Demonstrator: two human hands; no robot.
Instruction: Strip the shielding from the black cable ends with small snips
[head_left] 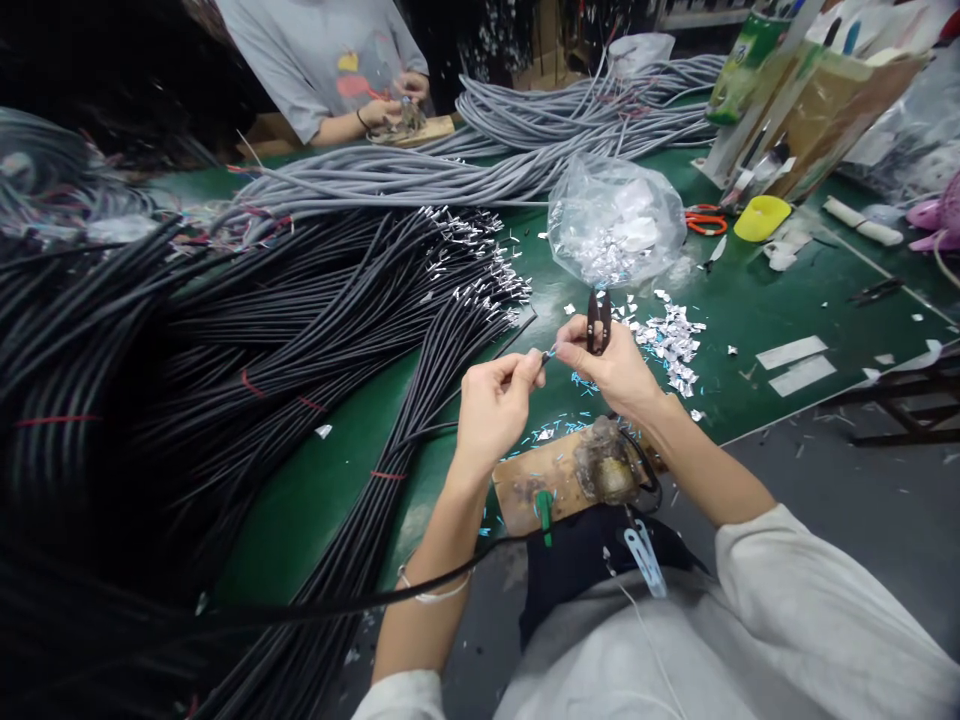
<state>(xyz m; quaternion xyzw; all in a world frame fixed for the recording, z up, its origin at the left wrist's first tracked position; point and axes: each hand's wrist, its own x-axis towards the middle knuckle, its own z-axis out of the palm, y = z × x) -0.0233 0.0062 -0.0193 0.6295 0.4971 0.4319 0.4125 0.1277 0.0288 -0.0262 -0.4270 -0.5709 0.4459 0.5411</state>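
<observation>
My left hand (495,400) is closed, pinching a black cable end (547,357) between thumb and fingertips. Thin light-coloured wires stick out of the cable's tip. At that tip the thumb and fingers of my right hand (611,370) pinch the wires. Dark thread snips (598,320) sit in the same right hand, blades pointing away from me. Below both hands, a wooden board (517,485) carries a grimy metal device (606,462) and a green piece (544,515). Blue wire scraps lie around it.
Black cables (315,320) in tied bundles cover the left side, with grey cables (420,180) behind. A clear plastic bag (615,220) holds foil scraps; more foil (675,345) lies loose. Orange-handled scissors (705,220) are at right. Across the table, a person (337,70) works at another board.
</observation>
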